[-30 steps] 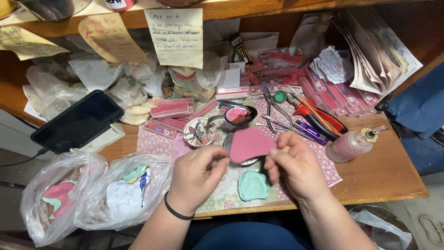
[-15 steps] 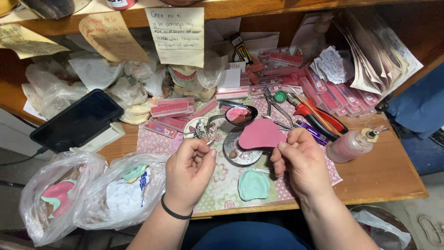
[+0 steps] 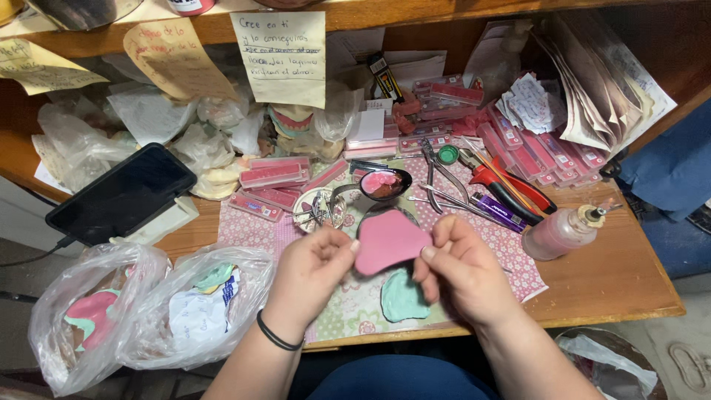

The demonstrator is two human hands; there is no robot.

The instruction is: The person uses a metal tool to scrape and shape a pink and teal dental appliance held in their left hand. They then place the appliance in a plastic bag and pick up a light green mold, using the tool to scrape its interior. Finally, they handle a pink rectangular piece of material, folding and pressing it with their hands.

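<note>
Both hands pinch one pink wax sheet above the worktop: the left hand grips its 9 o'clock edge, the right hand its 3 o'clock edge. A green dental cast lies at 6 o'clock beneath.

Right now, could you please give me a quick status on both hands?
Left hand and right hand both pinch the pink wax sheet. Held above green mould. Nothing in the way.

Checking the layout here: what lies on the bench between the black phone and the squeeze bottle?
In the head view, between the black phone and the squeeze bottle lie pink strips, a small round dish and pliers.
</note>
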